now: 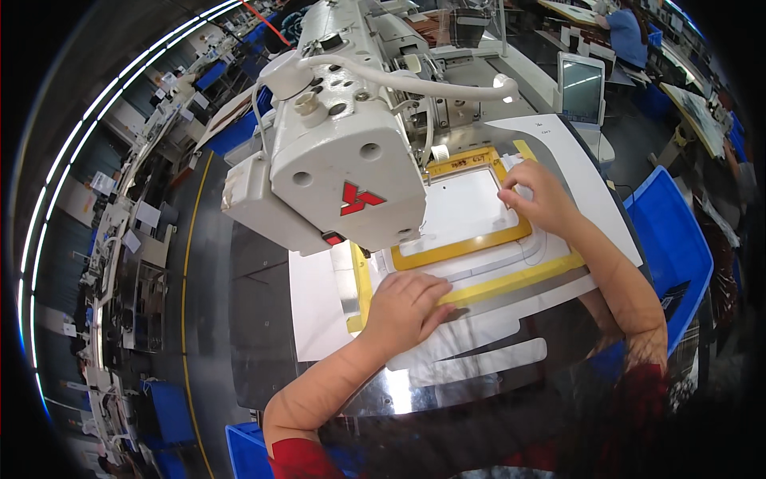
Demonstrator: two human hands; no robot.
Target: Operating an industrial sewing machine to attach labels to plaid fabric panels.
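A white industrial sewing machine overhangs a yellow inner frame with a white sheet inside it. Around that lies a plate with yellow tape along its edges, on white paper. My left hand rests on the near taped edge, left of centre, its fingers bent but apart and holding nothing visible. My right hand is at the right side of the inner frame, fingers pinched together; what is between them is too small to tell.
A small screen stands behind on the right. A blue bin sits right of the dark worktable, another blue bin at the lower left. Rows of workstations line both sides, and a person in blue is at the upper right.
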